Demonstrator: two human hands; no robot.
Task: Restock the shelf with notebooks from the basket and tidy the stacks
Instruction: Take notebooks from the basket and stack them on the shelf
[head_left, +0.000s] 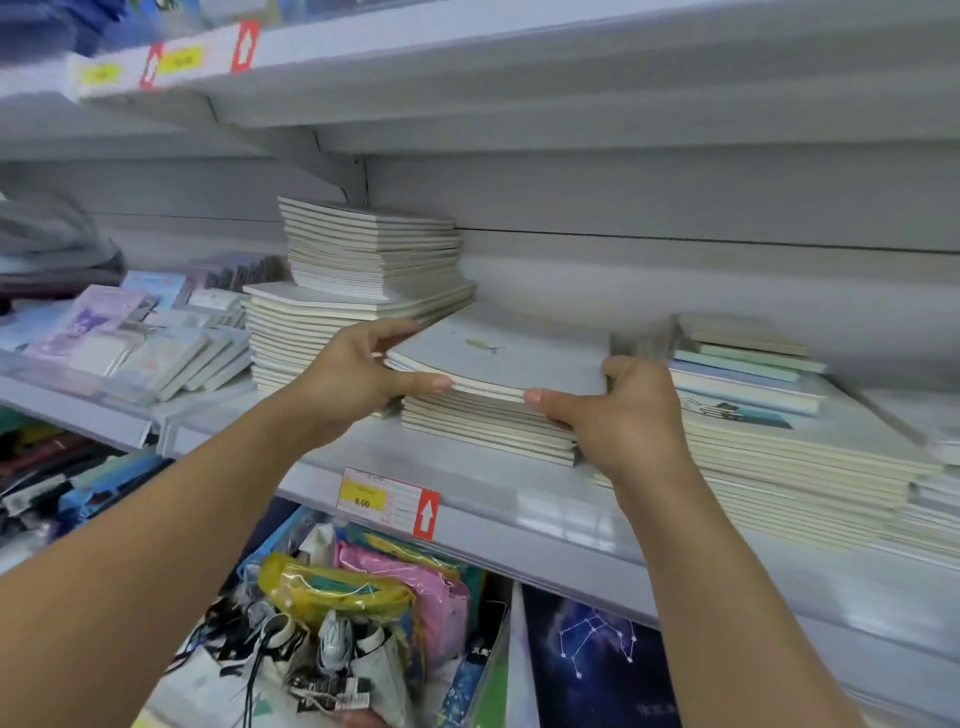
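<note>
A few pale grey notebooks (519, 358) lie slightly lifted on top of a short stack (488, 426) in the middle of the white shelf (519, 499). My left hand (358, 374) grips their left edge, thumb under the front edge and fingers on top. My right hand (623, 410) grips their right front corner, thumb along the front edge. A tall, crooked stack of notebooks (358, 291) stands to the left. A wide, low stack (779, 457) with smaller coloured notebooks on top sits to the right. No basket is in view.
Small packaged notepads (156, 343) lean in rows at the shelf's left end. A yellow price tag (387, 499) hangs on the shelf's front edge. Below are plastic pouches (363, 587) and a dark constellation-cover book (597, 654). Another shelf (467, 62) runs close overhead.
</note>
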